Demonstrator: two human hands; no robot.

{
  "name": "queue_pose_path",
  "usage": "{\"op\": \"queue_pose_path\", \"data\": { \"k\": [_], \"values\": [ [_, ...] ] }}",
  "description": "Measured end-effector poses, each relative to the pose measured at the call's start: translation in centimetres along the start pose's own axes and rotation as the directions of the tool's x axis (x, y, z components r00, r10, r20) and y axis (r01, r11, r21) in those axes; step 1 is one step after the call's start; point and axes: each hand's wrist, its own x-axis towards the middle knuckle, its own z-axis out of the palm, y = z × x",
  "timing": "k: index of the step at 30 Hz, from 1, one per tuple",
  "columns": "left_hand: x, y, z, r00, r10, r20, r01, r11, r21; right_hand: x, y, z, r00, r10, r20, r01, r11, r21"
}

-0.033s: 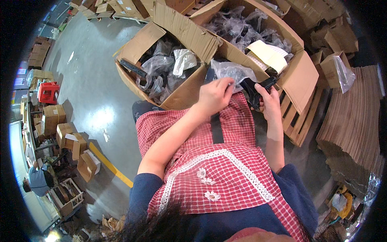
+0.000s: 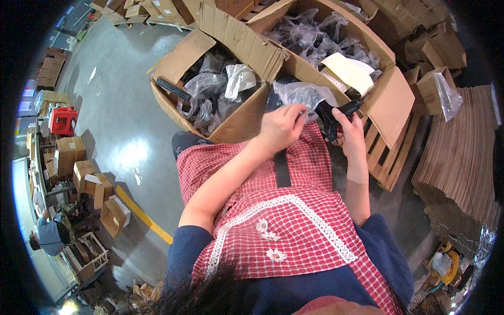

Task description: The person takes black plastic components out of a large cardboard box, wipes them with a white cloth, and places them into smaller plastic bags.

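Observation:
In front of my apron, my right hand (image 2: pixel 350 131) is closed around a black plastic part (image 2: pixel 329 119) with branching arms. A crumpled clear plastic bag (image 2: pixel 304 94) lies against the left side of this part and puffs out beyond it. My left hand (image 2: pixel 284 127) is closed in a pinch at the near edge of the bag, its fingertips partly hidden. Just beyond is an open carton (image 2: pixel 239 116) of bagged dark parts, with a white crumpled wrapper (image 2: pixel 240 80) on top. A larger open carton (image 2: pixel 389 47) behind holds more bagged parts under a cream sheet (image 2: pixel 349 72).
The larger carton stands on a wooden pallet (image 2: pixel 395 149). Stacked flat cardboard (image 2: pixel 459 152) rises at the right. On the left are a red stool (image 2: pixel 63 121), small cartons (image 2: pixel 114 215) and a person (image 2: pixel 50 234) by a workbench. A yellow line (image 2: pixel 143 214) crosses the floor.
My left hand has shifted very slightly right and toward me. The plastic bag has changed shape a little, and my right hand keeps hold of the black part.

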Motion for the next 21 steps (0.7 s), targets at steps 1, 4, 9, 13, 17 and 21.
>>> {"op": "queue_pose_path", "data": {
  "k": [1, 4, 9, 13, 17, 21],
  "values": [
    [-0.3, 0.3, 0.4, 1.000, 0.013, 0.020, -0.013, 1.000, -0.014, 0.0, 0.1, 0.3, 1.000, 0.017, -0.016, -0.016, 0.997, 0.076],
    [-1.2, 1.2, 0.9, 0.996, -0.031, 0.083, 0.037, 0.997, -0.064, -0.3, 0.1, 0.7, 0.993, 0.113, -0.018, -0.107, 0.974, 0.199],
    [-1.1, 1.3, 1.3, 0.973, -0.142, 0.183, 0.165, 0.979, -0.117, 2.5, 3.4, -0.5, 0.984, 0.167, -0.057, -0.139, 0.934, 0.328],
    [-1.4, 0.8, 2.1, 0.957, -0.226, 0.181, 0.263, 0.939, -0.223, 3.3, 4.2, 0.3, 0.992, 0.110, -0.063, -0.065, 0.870, 0.489],
    [-0.8, 0.9, 2.1, 0.962, -0.244, 0.120, 0.268, 0.929, -0.255, 2.9, 5.0, 0.8, 0.990, -0.006, -0.141, 0.057, 0.932, 0.359],
    [0.1, 1.0, 1.6, 0.956, -0.290, 0.048, 0.290, 0.899, -0.329, 2.6, 5.3, 1.3, 0.987, -0.038, -0.158, 0.078, 0.963, 0.259]
  ]
}}
